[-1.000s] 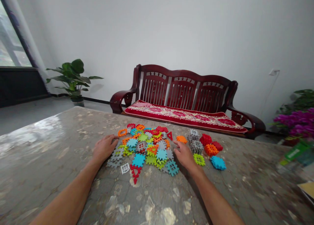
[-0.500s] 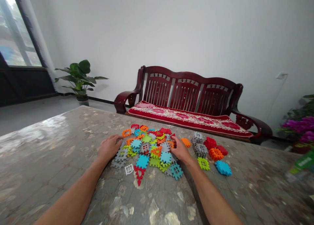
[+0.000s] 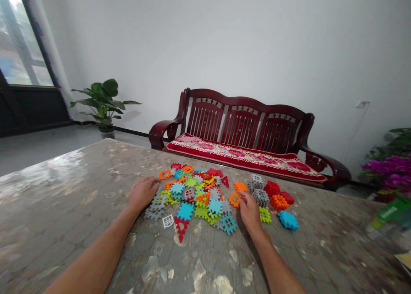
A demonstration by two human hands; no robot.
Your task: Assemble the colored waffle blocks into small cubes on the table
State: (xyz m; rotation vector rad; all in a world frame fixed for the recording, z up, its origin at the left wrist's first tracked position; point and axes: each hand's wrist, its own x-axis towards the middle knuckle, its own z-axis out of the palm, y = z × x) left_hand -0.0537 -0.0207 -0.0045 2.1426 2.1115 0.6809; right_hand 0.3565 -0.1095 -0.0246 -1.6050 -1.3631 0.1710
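Touching the orange tile (image 3: 234,200), probably light, stiff and best held by its edge, the right hand (image 3: 251,210) maybe pinches, I cannot tell, while the left hand (image 3: 143,193) lies loose.

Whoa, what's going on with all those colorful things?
A person is handling toothed toy pieces at a patterned table. The right hand holds an orange piece by its edge, between a mixed pile and some smaller groups. The left hand rests at the pile's left side. On the right, there are gray stacks, red pieces, an orange stack, a lime piece and a blue stack.
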